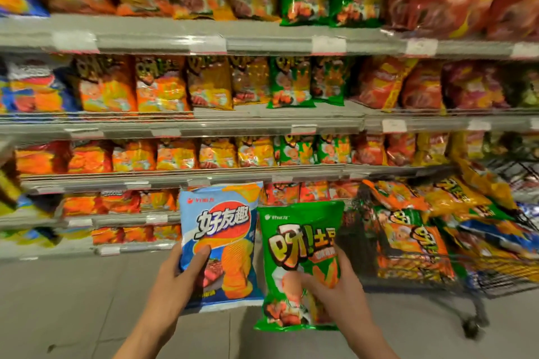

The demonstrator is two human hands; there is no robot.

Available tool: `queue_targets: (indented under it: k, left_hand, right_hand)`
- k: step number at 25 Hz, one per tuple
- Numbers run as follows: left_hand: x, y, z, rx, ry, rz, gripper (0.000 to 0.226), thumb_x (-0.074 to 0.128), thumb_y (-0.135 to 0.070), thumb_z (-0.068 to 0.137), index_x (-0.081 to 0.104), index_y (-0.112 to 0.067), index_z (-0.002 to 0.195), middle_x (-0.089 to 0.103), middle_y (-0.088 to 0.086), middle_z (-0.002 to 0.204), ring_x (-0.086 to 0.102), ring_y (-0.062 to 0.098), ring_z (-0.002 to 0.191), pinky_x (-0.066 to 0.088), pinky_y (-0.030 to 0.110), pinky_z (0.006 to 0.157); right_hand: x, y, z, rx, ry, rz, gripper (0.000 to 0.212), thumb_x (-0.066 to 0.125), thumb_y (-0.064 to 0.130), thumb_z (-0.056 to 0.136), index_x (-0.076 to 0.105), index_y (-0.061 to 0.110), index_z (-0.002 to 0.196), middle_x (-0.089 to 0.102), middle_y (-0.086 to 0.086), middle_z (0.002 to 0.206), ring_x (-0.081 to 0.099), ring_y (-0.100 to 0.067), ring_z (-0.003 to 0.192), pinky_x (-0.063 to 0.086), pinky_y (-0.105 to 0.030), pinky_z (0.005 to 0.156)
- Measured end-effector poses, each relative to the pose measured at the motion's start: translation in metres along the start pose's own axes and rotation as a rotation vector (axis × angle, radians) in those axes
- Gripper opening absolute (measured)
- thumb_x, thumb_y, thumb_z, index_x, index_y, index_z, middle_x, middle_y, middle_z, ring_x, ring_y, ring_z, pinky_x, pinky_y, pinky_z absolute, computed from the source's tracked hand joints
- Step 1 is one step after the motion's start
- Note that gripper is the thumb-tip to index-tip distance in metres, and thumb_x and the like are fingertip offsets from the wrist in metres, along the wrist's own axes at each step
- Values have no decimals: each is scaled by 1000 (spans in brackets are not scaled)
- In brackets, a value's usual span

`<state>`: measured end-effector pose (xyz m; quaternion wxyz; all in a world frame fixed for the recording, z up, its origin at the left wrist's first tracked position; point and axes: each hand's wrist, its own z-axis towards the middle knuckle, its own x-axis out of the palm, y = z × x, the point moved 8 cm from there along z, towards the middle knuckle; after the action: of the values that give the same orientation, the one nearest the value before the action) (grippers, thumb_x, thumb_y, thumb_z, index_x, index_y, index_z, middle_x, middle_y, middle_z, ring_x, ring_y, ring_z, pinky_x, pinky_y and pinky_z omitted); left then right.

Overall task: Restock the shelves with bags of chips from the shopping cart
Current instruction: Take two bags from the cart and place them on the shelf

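My left hand (pixel 182 277) grips a blue chip bag (pixel 224 230) by its lower left edge and holds it upright in front of the shelves. Beside it on the right, my right hand (pixel 335 285) holds a green chip bag (pixel 294 230), also upright, thumb across its front. The two bags nearly touch side by side. The shopping cart (pixel 495 283) stands at the right, piled with several orange, yellow, green and blue chip bags (pixel 414 245). Grey shelves (pixel 180 125) packed with chip bags fill the view ahead.
The shelf rows hold orange, yellow, green and red bags, with green ones (pixel 291 81) in the middle column and blue ones (pixel 26 87) at the far left. Grey tiled floor (pixel 73 300) lies below. The cart's wheel (pixel 471 329) rests on the floor at right.
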<state>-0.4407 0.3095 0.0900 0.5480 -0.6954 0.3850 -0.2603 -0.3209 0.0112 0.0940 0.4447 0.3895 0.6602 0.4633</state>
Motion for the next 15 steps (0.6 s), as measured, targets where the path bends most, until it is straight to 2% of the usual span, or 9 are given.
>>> queue_targets:
  k: [1, 3, 4, 6, 7, 10, 13, 15]
  left_hand:
    - [-9, -4, 0, -4, -19, -19, 34, 68, -60, 80, 65, -41, 108, 78, -3, 88, 76, 20, 79, 64, 48, 70]
    - [-21, -20, 1, 26, -27, -24, 34, 66, -65, 75, 62, -48, 105, 77, -16, 84, 72, 4, 66, 59, 28, 48]
    - [-23, -29, 4, 44, -22, -33, 33, 66, -63, 77, 62, -50, 107, 76, -20, 85, 71, -1, 65, 56, 22, 46]
    - [-19, -43, 14, 81, -5, -48, 25, 66, -54, 85, 64, -50, 110, 76, -21, 92, 73, 0, 74, 59, 26, 54]
    - [-14, -49, 22, 98, 0, -40, 24, 67, -50, 87, 65, -47, 111, 77, -18, 94, 74, 3, 77, 60, 29, 59]
    - [12, -68, 51, 137, 26, -26, 27, 67, -48, 89, 65, -39, 114, 79, -10, 97, 75, 9, 85, 58, 32, 73]
    - [54, -86, 94, 152, 57, -23, 27, 67, -49, 87, 65, -44, 113, 78, -13, 104, 75, 9, 92, 57, 30, 77]
    - [86, -103, 128, 166, 78, -27, 22, 67, -49, 87, 67, -50, 109, 78, -13, 105, 75, 8, 93, 57, 29, 77]
  right_hand:
    - [7, 8, -1, -8, 5, -2, 67, 91, 38, 68, 52, 49, 121, 69, 36, 102, 63, 19, 92, 47, -4, 68]
    - [19, 22, 2, -18, 3, 2, 76, 91, 40, 68, 49, 48, 131, 71, 28, 107, 63, 16, 95, 49, -13, 79]
    - [20, 27, 6, -20, -3, 12, 82, 91, 37, 70, 46, 43, 138, 70, 25, 111, 64, 13, 97, 51, -21, 85]
    - [17, 34, 18, -32, -13, 15, 88, 89, 34, 72, 42, 34, 146, 68, 20, 116, 66, 4, 102, 51, -30, 93]
    - [14, 37, 27, -41, -18, 7, 89, 89, 36, 73, 40, 33, 148, 67, 19, 117, 64, 2, 104, 51, -30, 93]
    - [-2, 47, 64, -80, -39, 11, 88, 87, 35, 74, 38, 35, 147, 63, 25, 113, 60, 10, 99, 48, -16, 78]
    - [-28, 52, 116, -95, -73, 38, 78, 87, 29, 75, 37, 45, 133, 57, 32, 110, 60, 22, 87, 47, -3, 63]
    - [-48, 58, 160, -113, -78, 42, 74, 86, 31, 74, 39, 48, 128, 59, 31, 110, 57, 28, 85, 47, -2, 62]
